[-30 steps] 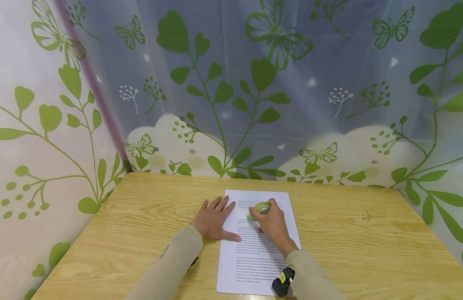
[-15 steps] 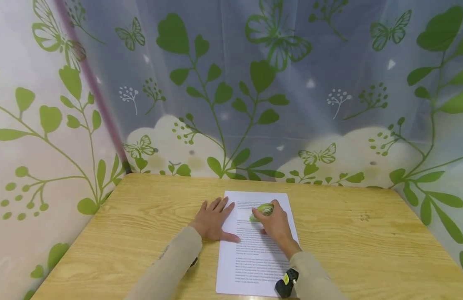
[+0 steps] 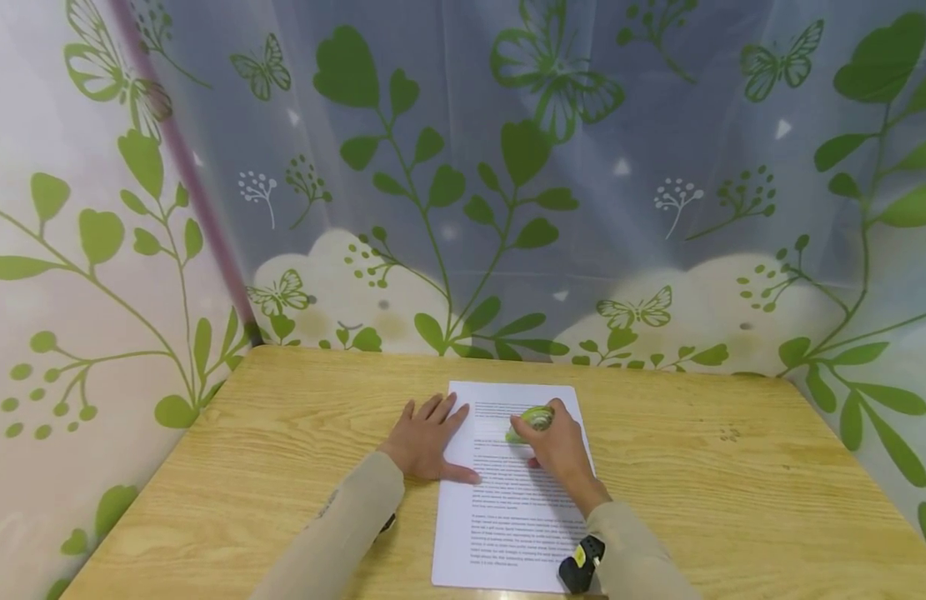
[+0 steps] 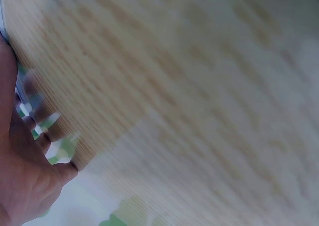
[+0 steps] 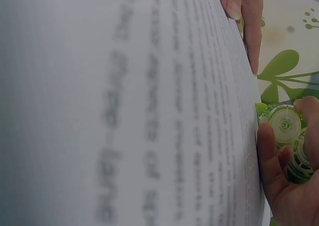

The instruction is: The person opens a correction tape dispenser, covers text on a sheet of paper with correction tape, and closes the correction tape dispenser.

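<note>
My right hand (image 3: 560, 446) grips a green, see-through correction tape (image 3: 534, 418) between thumb and fingers. Its tip meets the upper part of a printed white sheet (image 3: 453, 533). In the right wrist view the round reels of the correction tape (image 5: 286, 125) show through its casing, with fingers on either side. My left hand (image 3: 427, 442) lies with fingers spread across the sheet's left edge, its thumb on the printed text. Only part of the left hand (image 4: 25, 181) shows at the left border of the left wrist view.
Under the sheet is a light wooden table (image 3: 703, 483). A patterned curtain (image 3: 463, 208) with green leaves and butterflies rises at its back edge and along both sides. A black device (image 3: 580, 564) is strapped at the right wrist.
My right hand has slid a little to the right across the sheet, carrying the correction tape along. The left hand has kept its place on the sheet.
</note>
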The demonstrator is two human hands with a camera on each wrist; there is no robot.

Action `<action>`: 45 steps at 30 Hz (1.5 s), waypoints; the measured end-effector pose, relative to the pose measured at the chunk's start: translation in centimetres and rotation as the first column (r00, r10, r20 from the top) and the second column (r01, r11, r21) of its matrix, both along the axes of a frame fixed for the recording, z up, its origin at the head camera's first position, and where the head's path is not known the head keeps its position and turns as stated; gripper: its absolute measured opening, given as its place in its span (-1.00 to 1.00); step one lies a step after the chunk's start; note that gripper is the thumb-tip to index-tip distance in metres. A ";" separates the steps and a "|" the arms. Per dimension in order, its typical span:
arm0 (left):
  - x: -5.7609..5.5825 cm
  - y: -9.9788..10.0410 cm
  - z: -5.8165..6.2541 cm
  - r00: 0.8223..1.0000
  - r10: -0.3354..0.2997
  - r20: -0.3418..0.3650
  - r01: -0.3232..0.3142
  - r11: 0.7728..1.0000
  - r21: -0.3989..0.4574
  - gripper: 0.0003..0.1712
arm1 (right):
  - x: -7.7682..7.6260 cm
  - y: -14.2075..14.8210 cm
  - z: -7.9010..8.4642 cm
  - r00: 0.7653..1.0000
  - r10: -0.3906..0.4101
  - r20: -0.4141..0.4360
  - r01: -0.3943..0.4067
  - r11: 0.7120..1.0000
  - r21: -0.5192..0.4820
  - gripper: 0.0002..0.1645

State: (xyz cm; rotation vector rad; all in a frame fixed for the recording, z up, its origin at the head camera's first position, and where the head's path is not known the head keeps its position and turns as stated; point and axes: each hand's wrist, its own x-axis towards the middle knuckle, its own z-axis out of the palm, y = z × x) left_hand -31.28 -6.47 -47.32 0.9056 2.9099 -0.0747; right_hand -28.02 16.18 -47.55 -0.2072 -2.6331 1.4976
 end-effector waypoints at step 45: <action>0.4 0.1 0.4 1.000 -0.007 0.004 0.007 1.000 0.020 0.32 | 0.2 2.8 0.2 1.000 0.008 0.028 -0.009 0.999 0.040 -0.48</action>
